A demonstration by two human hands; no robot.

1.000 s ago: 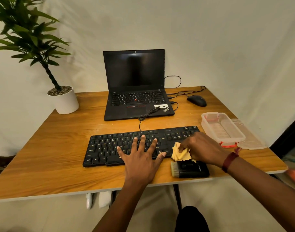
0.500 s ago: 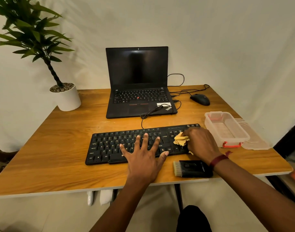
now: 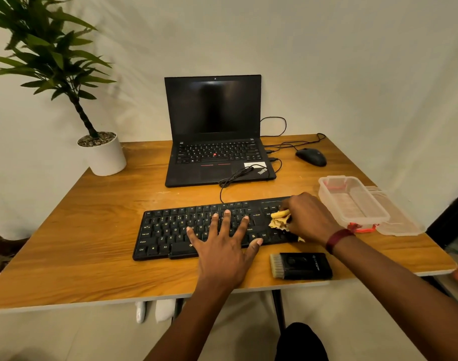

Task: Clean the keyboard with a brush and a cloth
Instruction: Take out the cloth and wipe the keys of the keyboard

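Left hand (image 3: 222, 246): lies flat on the middle keys, its fingers straight and spread; it grasps nothing.
Right hand (image 3: 310, 220): its fingers are curled round the cloth, which it presses onto the keys at the right end.
Keyboard (image 3: 165, 227): black and corded, it lies across the near half of the table (image 3: 92, 217), in front of the laptop.
Cloth (image 3: 278, 221): yellow and bunched, it shows at the right hand's fingertips and touches the keys.
Brush (image 3: 300, 265): a black body with pale bristles pointing left; it lies on the table just in front of the keyboard's right end, apart from both hands.
Laptop (image 3: 215, 152): open, with a dark screen, behind the keyboard.
Mouse (image 3: 311, 157): black, to the right of the laptop.
Container (image 3: 353, 201): a clear plastic box, open, to the right of the keyboard, with its lid (image 3: 397, 222) lying just beside it.
Potted plant (image 3: 105, 155): in a white pot at the far left corner of the table.
Wristband (image 3: 338, 239): dark red, on the right wrist.
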